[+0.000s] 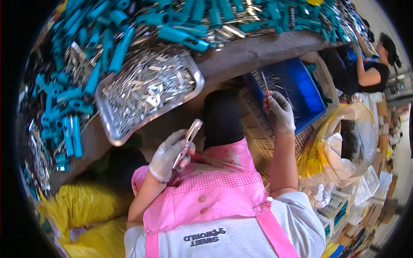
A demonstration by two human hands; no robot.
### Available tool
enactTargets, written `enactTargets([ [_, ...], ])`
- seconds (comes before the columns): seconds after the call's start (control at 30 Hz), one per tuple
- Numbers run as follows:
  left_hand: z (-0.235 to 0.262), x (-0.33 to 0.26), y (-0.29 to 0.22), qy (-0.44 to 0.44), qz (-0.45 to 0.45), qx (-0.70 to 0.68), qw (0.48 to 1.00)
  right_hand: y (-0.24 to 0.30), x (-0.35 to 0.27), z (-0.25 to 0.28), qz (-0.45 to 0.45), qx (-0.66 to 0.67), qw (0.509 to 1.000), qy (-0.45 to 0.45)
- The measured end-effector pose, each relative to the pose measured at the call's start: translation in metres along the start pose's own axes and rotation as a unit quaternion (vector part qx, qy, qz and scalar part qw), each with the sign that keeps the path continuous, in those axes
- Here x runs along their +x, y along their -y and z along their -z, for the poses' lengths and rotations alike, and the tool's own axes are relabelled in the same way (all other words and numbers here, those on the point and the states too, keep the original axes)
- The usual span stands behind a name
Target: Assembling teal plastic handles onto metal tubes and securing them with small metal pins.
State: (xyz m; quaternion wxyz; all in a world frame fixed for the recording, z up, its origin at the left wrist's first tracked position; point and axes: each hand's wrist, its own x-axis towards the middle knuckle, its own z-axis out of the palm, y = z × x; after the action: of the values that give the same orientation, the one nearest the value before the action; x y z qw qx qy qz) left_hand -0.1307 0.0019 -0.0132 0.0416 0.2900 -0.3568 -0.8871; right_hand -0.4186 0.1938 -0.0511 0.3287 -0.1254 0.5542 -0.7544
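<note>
My left hand [168, 154], in a thin white glove, holds a small flat metal piece [192, 130] upright over my lap, just below the metal tray [112, 136]. That tray is heaped with several similar silver metal pieces. My right hand [280, 112], also gloved, pinches a thin metal pin [266, 88] above the blue plastic bin [309, 101], which holds a few loose pins. A pink checked apron [215, 189] covers my front.
The table [258, 51] is piled with several teal plastic handles [116, 51] and metal parts. Yellow bags [86, 206] lie at lower left; a clear bag [344, 150] and woven baskets sit right. Another person [370, 71] works at the far right.
</note>
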Motion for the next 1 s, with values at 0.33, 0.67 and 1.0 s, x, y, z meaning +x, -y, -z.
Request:
enactTargets([
  [0.33, 0.022, -0.056, -0.018, 0.013, 0.001, -0.01, 1.0, 0.047, -0.014, -0.093, 0.006, -0.257, 0.92, 0.294],
  [0.67, 0.035, -0.068, -0.016, 0.036, 0.035, 0.103, 0.993, 0.042, -0.024, -0.162, 0.071, -0.415, 0.787, 0.451],
  [1.0, 0.039, -0.062, -0.011, 0.129, 0.063, 0.118, 0.983, 0.015, -0.041, -0.162, -0.008, -0.367, 0.79, 0.491],
])
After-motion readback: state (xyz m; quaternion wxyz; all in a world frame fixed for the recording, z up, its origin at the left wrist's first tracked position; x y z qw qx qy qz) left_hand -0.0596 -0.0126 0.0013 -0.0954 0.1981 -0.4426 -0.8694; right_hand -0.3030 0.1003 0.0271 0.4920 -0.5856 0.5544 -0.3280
